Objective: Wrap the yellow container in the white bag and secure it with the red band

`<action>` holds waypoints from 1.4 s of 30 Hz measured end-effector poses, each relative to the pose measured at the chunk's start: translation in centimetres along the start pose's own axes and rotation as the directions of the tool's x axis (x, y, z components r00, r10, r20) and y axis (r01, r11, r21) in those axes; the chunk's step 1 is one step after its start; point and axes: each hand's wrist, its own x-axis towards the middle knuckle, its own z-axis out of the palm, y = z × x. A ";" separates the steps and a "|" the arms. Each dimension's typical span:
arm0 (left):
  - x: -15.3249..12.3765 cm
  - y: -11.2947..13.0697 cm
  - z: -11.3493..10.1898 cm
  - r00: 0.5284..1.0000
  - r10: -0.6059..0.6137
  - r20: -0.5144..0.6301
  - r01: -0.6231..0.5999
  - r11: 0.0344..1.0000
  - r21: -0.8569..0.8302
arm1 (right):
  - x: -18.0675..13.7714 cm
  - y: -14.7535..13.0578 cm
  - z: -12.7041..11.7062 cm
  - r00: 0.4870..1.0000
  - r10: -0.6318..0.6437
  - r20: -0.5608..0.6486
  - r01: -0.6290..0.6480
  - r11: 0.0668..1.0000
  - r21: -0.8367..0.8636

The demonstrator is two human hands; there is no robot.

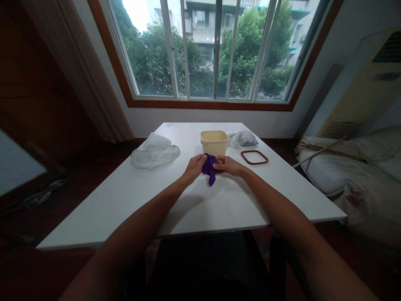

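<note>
A purple cloth [210, 166] is bunched between my two hands, with one corner hanging down above the white table. My left hand [194, 165] pinches its left edge, thumb on top. Closed on the cloth's right side is my right hand [229, 165], its fingers bent over the fabric. Just behind the hands stands a cream plastic bin [214, 143], open at the top; the hands and cloth cover part of its lower front. To the right of the bin lies a dark red frame [254, 157] with rounded corners, flat on the table.
On the white table [131, 209], a clear plastic bag [155, 156] lies at the left, by a white sheet-like piece [158, 140]. A grey-white bag [244, 139] rests behind the red frame. Large stuffed sacks [354, 175] stand off the table's right side. A window is beyond.
</note>
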 end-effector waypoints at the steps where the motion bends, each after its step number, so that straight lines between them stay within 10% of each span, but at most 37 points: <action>1: 0.0 -0.1 0.0 1.000 -0.010 -0.004 0.010 1.000 -0.028 | 0.0 0.1 0.0 0.999 0.029 0.031 -0.029 0.999 -0.013; 15: 0.0 -0.2 -0.6 0.991 -0.115 0.071 0.124 0.981 -0.151 | 0.0 -0.5 -1.1 0.983 -0.051 -0.177 0.084 0.979 0.183; 26: 0.7 1.4 -2.3 0.976 0.131 0.174 -0.118 0.990 -0.080 | -0.6 -1.3 -3.2 0.966 -0.202 -0.163 0.212 0.976 0.047; 32: 0.6 1.6 -2.9 0.958 -0.022 0.288 0.063 0.989 -0.132 | -0.4 -1.0 -3.3 0.960 -0.188 -0.210 0.187 0.982 -0.025; 42: -0.1 -0.8 -0.7 0.953 0.027 0.302 -0.129 0.938 0.323 | -0.8 -1.4 -1.0 0.938 -0.300 -0.176 0.247 0.930 -0.271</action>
